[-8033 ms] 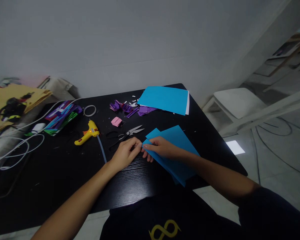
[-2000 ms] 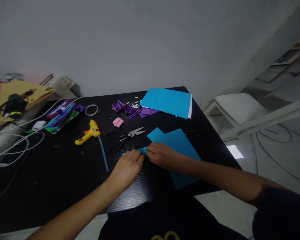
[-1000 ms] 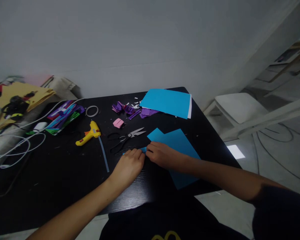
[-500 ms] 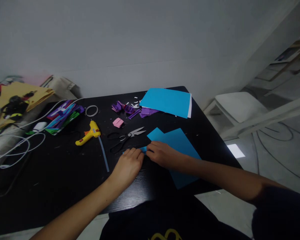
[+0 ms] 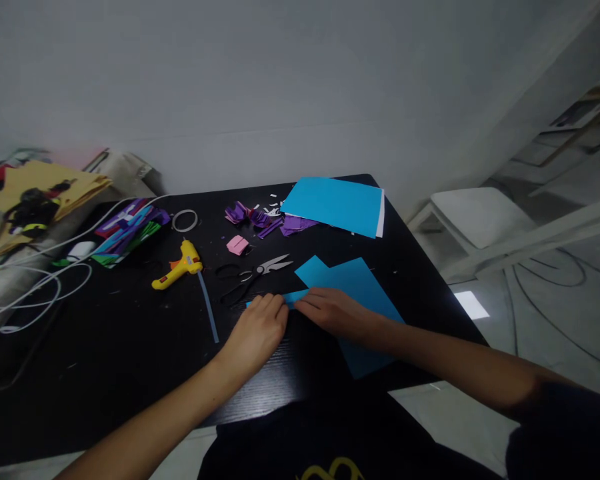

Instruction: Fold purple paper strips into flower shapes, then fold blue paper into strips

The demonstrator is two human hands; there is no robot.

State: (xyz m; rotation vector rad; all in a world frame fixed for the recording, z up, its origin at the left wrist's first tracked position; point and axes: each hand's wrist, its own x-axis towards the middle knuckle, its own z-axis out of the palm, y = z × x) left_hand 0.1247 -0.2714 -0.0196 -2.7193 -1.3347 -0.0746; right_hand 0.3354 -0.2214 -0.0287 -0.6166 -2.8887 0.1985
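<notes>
A narrow blue paper strip [image 5: 295, 297] lies on the black table [image 5: 130, 360], between and partly under both hands. My left hand [image 5: 263, 323] has its curled fingers on the strip's left part, and a small end shows past the knuckles. My right hand [image 5: 327, 309] pinches the strip's right part, its fingertips bent down and partly hidden. Just beyond the hands lie open scissors [image 5: 260, 272] with black handles. A large blue sheet [image 5: 365, 293] and a smaller blue piece [image 5: 313, 270] are beside and under my right forearm.
A yellow glue gun [image 5: 183, 265] with a glue stick, a tape roll [image 5: 185, 221], pink paper [image 5: 237, 245] and purple scraps [image 5: 297, 225] lie farther back. Blue sheets [image 5: 335, 203] rest at the back right. White cables [image 5: 55, 280] cross the left side. A white chair [image 5: 467, 213] stands right.
My right hand has shifted slightly right and down, and more of the blue strip shows between and above the hands. My left hand has barely moved.
</notes>
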